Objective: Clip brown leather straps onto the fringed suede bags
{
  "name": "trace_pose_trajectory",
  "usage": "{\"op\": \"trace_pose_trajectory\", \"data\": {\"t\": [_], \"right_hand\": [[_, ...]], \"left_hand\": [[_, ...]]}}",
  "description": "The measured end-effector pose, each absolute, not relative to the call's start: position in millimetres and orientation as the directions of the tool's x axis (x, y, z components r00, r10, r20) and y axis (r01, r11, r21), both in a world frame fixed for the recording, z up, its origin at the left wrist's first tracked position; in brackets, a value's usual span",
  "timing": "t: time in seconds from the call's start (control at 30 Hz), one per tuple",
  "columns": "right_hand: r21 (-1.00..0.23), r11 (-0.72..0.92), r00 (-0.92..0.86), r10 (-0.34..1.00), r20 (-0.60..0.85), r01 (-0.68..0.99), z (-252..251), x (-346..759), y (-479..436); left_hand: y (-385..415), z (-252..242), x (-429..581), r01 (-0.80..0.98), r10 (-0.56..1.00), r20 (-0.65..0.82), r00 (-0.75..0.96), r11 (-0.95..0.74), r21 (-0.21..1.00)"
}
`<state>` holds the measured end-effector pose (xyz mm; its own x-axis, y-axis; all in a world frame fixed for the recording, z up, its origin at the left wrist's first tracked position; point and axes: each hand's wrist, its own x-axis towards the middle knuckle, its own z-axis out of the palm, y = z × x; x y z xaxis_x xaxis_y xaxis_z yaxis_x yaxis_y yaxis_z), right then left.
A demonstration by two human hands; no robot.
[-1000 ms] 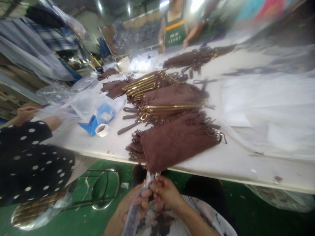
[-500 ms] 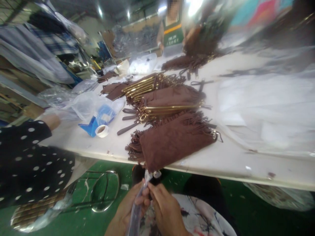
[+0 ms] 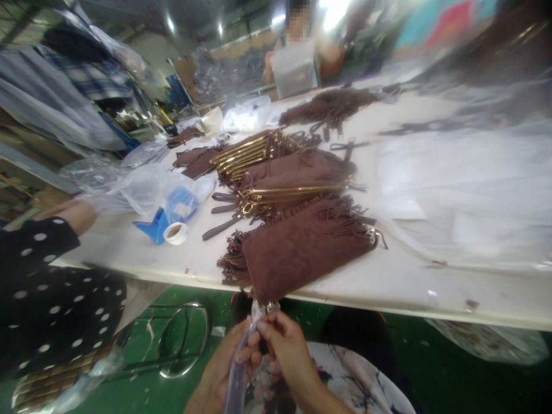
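Note:
A brown fringed clutch bag [image 3: 302,253] lies at the table's near edge, one corner overhanging. Silvery hardware [image 3: 271,306] hangs at that corner, directly above my hands. My left hand [image 3: 219,359] is wrapped round a long strip of clear plastic [image 3: 236,376], which runs up towards the hardware. My right hand [image 3: 288,351] is closed beside it, thumb and forefinger pinched close to the hardware and the strip's upper end. Whatever sits between those right fingertips is too small to make out.
Behind lie more brown fringed bags [image 3: 297,169] with gold zips. A white tape roll [image 3: 175,233] and a blue tape dispenser [image 3: 153,225] stand left. A co-worker's polka-dot sleeve [image 3: 38,247] reaches in; another person [image 3: 295,63] works across the table. White sheeting [image 3: 466,190] spreads right.
My right hand has moved up slightly, its fingers now closer to the hardware. My left hand stays on the plastic strip. The person opposite has raised a translucent sheet or bag.

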<state>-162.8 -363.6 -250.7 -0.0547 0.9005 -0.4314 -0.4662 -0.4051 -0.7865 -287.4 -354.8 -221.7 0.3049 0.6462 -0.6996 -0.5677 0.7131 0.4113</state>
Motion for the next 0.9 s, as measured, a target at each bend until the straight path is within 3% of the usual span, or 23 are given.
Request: {"op": "trace_pose_trajectory", "data": {"t": [0.37,0.57,0.73,0.8,0.9], "right_hand": [[-0.846,-0.364,-0.067,0.927,-0.368,-0.389,-233,-163,-376],[-0.918,-0.319,-0.007,0.945,-0.327,-0.234,-230,-162,-378],[-0.895,-0.340,-0.040,0.938,-0.343,-0.289,-230,-159,-382],[-0.927,-0.298,-0.018,0.953,-0.302,-0.226,-230,-156,-385],[-0.986,-0.165,0.022,0.986,-0.166,-0.017,-227,-152,-389]], "left_hand": [[-359,-225,-282,-0.486,0.726,-0.630,0.276,0.671,0.560],[-362,-220,-277,-0.530,0.734,-0.631,0.253,0.650,0.544],[-361,-219,-276,-0.563,0.719,-0.642,0.268,0.657,0.501],[-361,-219,-276,-0.548,0.722,-0.636,0.273,0.660,0.514],[-363,-221,-278,-0.445,0.765,-0.612,0.202,0.628,0.638]]}}
